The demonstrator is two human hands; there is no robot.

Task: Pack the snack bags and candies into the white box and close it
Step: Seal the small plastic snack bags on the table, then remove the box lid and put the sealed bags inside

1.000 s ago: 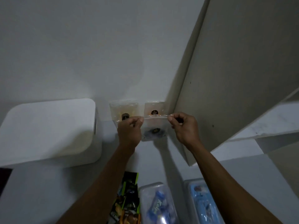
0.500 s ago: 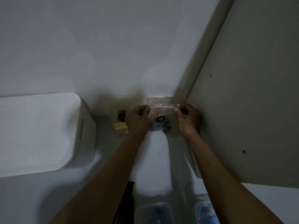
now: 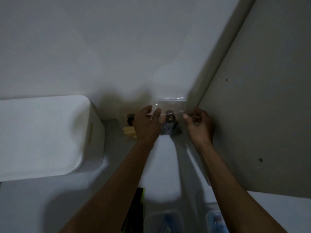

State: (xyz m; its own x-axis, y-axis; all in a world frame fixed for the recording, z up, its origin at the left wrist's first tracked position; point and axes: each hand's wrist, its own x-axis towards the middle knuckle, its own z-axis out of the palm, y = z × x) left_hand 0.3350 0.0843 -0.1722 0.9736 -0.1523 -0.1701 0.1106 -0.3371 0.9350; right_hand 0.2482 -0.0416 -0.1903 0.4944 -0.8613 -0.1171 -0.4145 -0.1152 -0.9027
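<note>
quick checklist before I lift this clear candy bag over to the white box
1. Right hand pinches the clear candy bag at its top edge: ok.
2. Left hand gripping the bag: not ok, fingers look relaxed beside it.
3. Bag sealed: cannot tell, blurred.
4. White box open to receive it: not ok, lid on.
5. Second bag with yellow candies clear of the lift: cannot tell.

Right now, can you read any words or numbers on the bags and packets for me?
No text can be read; the picture is dim and blurred.
Clear plastic snack bag between the hands: a small round dark label, print too blurred.
Second clear bag with yellow pieces: dark label, unreadable.
Black and green packet at the bottom edge: unreadable.
Clear plastic packs with blue contents: print blurred.
</note>
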